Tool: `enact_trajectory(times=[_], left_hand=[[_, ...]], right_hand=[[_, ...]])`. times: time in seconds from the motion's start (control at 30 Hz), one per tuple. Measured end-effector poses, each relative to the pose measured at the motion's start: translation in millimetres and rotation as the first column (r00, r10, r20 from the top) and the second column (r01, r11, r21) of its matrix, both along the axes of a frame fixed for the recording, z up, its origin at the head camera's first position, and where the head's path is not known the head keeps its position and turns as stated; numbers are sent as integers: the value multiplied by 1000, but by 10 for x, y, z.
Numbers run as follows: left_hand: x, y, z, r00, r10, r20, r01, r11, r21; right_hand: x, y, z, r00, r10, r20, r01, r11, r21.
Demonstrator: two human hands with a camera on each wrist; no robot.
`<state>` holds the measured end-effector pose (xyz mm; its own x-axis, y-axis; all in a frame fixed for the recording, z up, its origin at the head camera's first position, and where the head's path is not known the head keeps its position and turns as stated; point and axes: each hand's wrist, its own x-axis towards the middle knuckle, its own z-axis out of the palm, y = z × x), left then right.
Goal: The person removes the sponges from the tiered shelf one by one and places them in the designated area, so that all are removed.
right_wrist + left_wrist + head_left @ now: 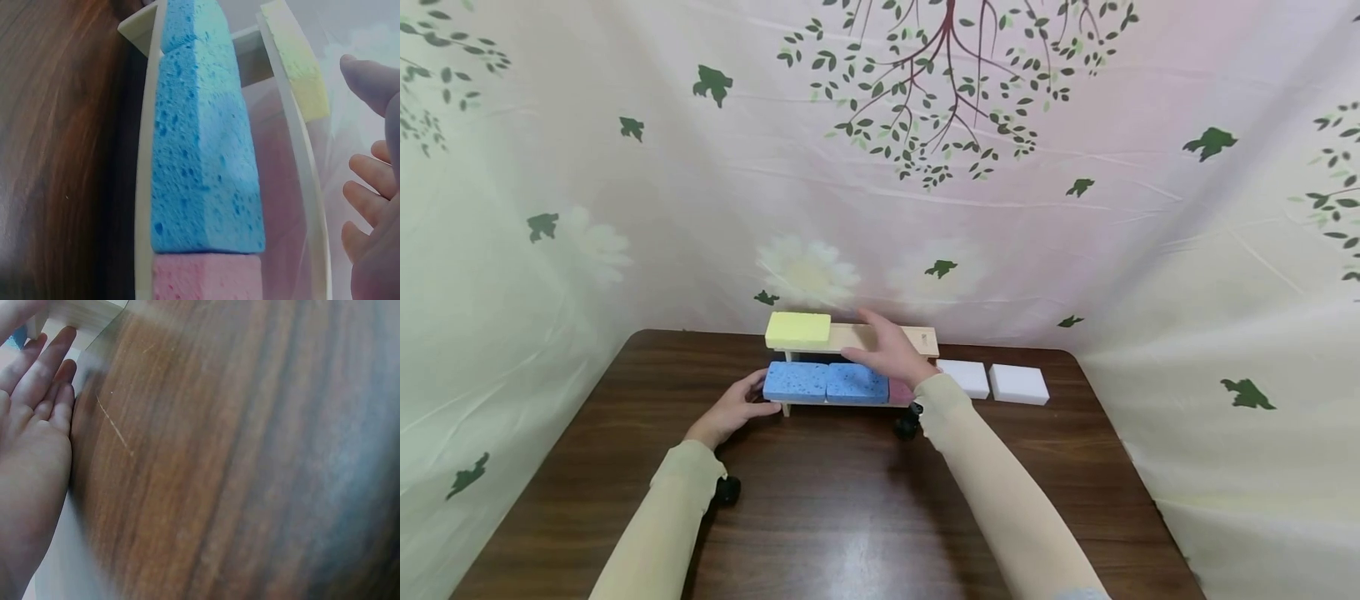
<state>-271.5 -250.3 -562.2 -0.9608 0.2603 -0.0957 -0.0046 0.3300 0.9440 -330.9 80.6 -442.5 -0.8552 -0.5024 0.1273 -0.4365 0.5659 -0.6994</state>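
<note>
A two-tier wooden rack [844, 337] stands at the far side of the table. On its lower shelf two blue sponges [200, 150] lie end to end, followed by a pink sponge [206, 275]. A yellow sponge [799, 329] rests at the left of the upper shelf. My left hand [735, 410] is at the rack's left end, beside a blue sponge; its fingers look fairly straight in the left wrist view, and contact is unclear. Over the upper shelf, right of the yellow sponge, my right hand [891, 350] is spread with nothing in it. Its forearm partly covers the pink sponge.
Two white sponge-like blocks, a nearer one [966, 379] and an outer one [1018, 384], lie on the brown wooden table [835, 508] right of the rack. A patterned cloth [865, 217] hangs close behind and along both sides.
</note>
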Motion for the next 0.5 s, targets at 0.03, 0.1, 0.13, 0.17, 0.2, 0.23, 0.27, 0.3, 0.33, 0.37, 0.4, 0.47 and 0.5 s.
enact_trajectory(times=[0.03,0.1,0.13,0.17,0.2,0.23,0.27,0.3,0.33,0.37,0.4,0.47,0.5], left_hand=[[-1,-2,-1,1000,-4,-5,4,1000,-5],[-2,-4,-2,1000,-3,-9,3,1000,-11],[-3,-1,1,1000,-3,-10,3,1000,-11],[-4,2,5,1000,-3,-11,3,1000,-12],[-3,4,10,1000,-7,-15,7,1000,-19],[-6,6,13,1000,-10,-17,9,1000,-23],[-8,5,15,1000,-4,-13,4,1000,-21],[-10,8,19,1000,-1,-12,1,1000,-19],[-11,9,24,1000,-3,-11,2,1000,-19],[-12,7,26,1000,-4,-11,4,1000,-22],[-11,4,27,1000,-5,-9,5,1000,-22],[-4,2,29,1000,3,4,-3,1000,-4],[2,1,31,1000,1,5,-1,1000,-2]], right_hand=[[-3,-18,-15,1000,1,1,-1,1000,1],[-11,-51,-41,1000,2,-5,-2,1000,5],[-14,-66,-49,1000,3,-8,-3,1000,9],[-17,-78,-56,1000,3,-8,-2,1000,13],[-21,-90,-61,1000,2,-11,-2,1000,19],[-24,-102,-60,1000,1,-10,-1,1000,22],[-27,-113,-58,1000,-1,-11,1,1000,24],[-29,-124,-53,1000,-5,-12,5,1000,26],[-33,-135,-52,1000,-9,-15,10,999,32],[-36,-145,-50,1000,-14,-19,15,999,38],[-39,-156,-48,1000,-14,-23,15,999,39],[-41,-179,-44,1000,-16,-25,18,999,45],[-41,-190,-45,1000,-16,-27,18,998,52]])
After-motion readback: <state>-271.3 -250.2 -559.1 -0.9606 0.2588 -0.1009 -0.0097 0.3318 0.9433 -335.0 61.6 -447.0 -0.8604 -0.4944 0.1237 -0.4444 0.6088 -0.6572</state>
